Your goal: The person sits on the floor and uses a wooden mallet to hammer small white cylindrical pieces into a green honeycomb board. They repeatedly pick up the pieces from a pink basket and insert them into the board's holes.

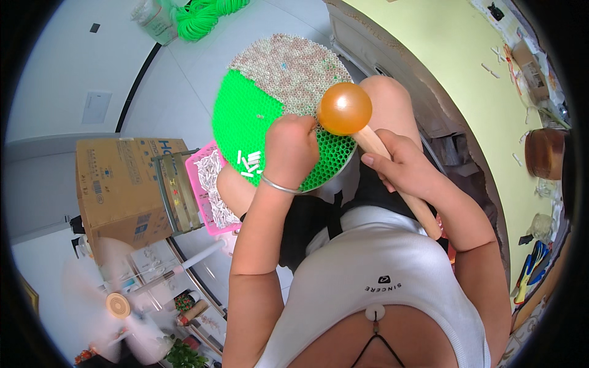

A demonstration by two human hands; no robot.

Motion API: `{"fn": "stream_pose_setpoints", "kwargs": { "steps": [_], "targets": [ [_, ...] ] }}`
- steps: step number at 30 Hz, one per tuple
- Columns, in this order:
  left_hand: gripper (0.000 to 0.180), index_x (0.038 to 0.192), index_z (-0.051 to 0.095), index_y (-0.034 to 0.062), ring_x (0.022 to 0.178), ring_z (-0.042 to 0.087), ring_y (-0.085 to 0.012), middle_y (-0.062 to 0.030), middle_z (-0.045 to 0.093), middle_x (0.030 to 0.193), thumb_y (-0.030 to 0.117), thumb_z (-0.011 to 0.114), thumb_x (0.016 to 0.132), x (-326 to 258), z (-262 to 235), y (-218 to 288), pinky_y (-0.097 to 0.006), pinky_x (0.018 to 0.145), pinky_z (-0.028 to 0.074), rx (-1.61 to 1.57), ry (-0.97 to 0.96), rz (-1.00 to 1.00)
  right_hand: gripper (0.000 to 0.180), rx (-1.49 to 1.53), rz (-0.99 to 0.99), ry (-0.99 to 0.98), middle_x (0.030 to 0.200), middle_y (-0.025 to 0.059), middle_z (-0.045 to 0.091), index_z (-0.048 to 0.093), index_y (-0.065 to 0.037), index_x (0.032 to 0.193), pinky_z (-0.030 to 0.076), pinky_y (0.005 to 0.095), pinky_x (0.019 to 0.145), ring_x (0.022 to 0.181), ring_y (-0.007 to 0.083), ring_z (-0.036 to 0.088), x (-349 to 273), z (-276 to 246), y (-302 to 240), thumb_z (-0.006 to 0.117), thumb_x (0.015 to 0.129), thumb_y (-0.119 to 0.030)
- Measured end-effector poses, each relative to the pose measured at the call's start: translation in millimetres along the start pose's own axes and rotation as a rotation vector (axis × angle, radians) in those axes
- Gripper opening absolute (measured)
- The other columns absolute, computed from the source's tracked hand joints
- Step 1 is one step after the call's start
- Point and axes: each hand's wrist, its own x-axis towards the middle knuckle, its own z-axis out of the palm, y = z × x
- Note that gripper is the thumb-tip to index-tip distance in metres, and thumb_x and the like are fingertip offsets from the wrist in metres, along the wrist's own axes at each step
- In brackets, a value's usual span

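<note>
Across my lap lies a round honeycomb board; its near and left part is a bare green honeycomb (242, 113). The far part is filled with small pale tubes (288, 70) set close together. My left hand (291, 147), with a bangle at the wrist, is closed above the board near the edge of the filled part. What its fingers hold, if anything, is hidden. My right hand (402, 162) grips the wooden handle of a mallet (346, 109), whose round amber head is over the board beside my left hand. Several loose white tubes (250, 162) lie on the green cells.
Left of my leg is a pink basket (195, 164) of white tubes. Beyond it stand a folded metal-framed stool (175, 190) and a cardboard box (126, 190). A fan (118, 305) spins at lower left. A yellow table (454, 67) with scattered items curves along the right.
</note>
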Motion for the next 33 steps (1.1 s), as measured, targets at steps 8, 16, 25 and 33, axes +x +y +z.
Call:
{"fn": "stream_pose_setpoints", "kwargs": {
  "steps": [8,16,25,33],
  "targets": [
    [0.014,0.091,0.074,0.0030,0.080,0.068,-0.0310,-0.0155,0.070,0.086,0.006,0.076,0.077,-41,-74,-47,-0.039,0.073,0.054,-0.060,0.176,-0.395,0.033,-0.275,-0.308,-0.016,0.073,0.0172,0.061,0.054,0.003,0.106,0.049,0.0392,0.060,0.062,0.0313,0.061,-9,17,-34,0.064,0.098,-0.027],
    [0.014,0.089,0.074,0.0037,0.082,0.063,-0.0363,-0.0166,0.066,0.085,0.002,0.073,0.075,-62,-55,-64,-0.046,0.074,0.051,0.213,-0.054,-0.195,0.029,-0.156,-0.008,-0.074,0.065,0.0074,0.057,0.055,0.002,0.106,0.044,0.0302,0.046,0.048,0.0153,0.054,9,19,-29,0.062,0.100,-0.026],
    [0.015,0.092,0.069,0.0027,0.075,0.064,-0.0244,-0.0109,0.066,0.083,-0.001,0.074,0.079,-44,-38,-41,-0.033,0.070,0.051,-0.177,0.159,-0.259,0.026,0.090,-0.016,0.062,0.063,0.0014,0.053,0.054,-0.001,0.098,0.042,0.0247,0.045,0.046,0.0085,0.049,-10,-6,-10,0.061,0.101,-0.026],
    [0.015,0.093,0.068,0.0014,0.069,0.065,-0.0196,-0.0108,0.068,0.081,-0.004,0.072,0.080,-23,-8,-5,-0.030,0.064,0.052,-0.203,0.136,-0.139,0.026,0.144,0.021,0.084,0.065,0.0016,0.054,0.053,-0.002,0.095,0.042,0.0243,0.045,0.046,0.0084,0.050,-9,-16,-2,0.061,0.100,-0.026]
  ]
}}
